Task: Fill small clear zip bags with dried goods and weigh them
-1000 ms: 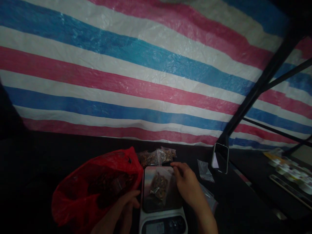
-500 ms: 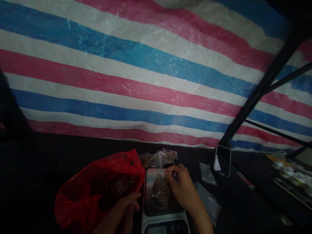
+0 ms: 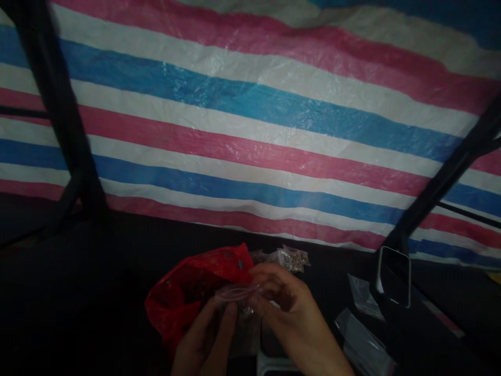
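left hand (image 3: 207, 339): bare, no glove, no ring or band seen on the fingers | right hand (image 3: 291, 313): bare too, fingers plain, knuckles and wrist in view | forearms: both uncovered right down to the bottom edge, no sleeve or cuff in sight | light: dim, so finer detail can't be told

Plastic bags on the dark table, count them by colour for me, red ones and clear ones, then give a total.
Red bag: 1
Clear bag held in both hands: 1
Clear filled bags behind the hands: a cluster, counted as 1
Clear empty bags at right: 2, maybe more stacked
Total: 5 that can be told apart
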### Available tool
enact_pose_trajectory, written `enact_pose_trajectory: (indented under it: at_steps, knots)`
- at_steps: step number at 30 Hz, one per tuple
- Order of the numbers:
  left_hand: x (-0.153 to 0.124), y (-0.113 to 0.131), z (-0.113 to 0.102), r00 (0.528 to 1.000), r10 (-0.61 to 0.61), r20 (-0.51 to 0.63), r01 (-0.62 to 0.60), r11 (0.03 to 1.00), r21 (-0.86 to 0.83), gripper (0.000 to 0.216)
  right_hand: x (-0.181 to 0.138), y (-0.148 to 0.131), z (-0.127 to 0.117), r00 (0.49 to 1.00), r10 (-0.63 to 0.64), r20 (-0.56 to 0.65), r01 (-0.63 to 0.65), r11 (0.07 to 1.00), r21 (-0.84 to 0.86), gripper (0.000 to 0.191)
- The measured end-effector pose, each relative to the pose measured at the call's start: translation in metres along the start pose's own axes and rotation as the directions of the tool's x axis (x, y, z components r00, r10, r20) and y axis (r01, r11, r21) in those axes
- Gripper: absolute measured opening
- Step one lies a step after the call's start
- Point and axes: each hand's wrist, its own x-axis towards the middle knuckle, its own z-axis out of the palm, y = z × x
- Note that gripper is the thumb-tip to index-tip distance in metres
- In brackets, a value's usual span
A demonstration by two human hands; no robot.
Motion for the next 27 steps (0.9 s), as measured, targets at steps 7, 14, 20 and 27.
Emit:
enact_pose_trajectory:
  at_steps: [7,14,20,27]
  knots:
    - [-0.002,0.000,-0.002,0.999,-0.025,-0.044,0.025,1.000,-0.012,0.039,0.006,-0.005,0.010,0.993,-0.096,-0.073,0.094,0.995,-0.029,0.014]
    - [-0.003,0.001,-0.005,0.993,-0.111,-0.038,0.110,0.993,-0.042,0.050,0.009,0.003,0.016,0.994,-0.082,-0.074,0.076,0.994,-0.084,0.022]
    - [-0.001,0.004,-0.004,0.992,-0.115,-0.048,0.111,0.991,-0.079,0.049,0.007,0.005,0.017,0.989,-0.108,-0.102,0.102,0.993,-0.060,0.016]
    - [0.000,0.006,-0.007,0.993,-0.099,-0.071,0.090,0.989,-0.117,0.046,0.006,0.004,0.019,0.993,-0.107,-0.053,0.104,0.992,-0.068,0.018]
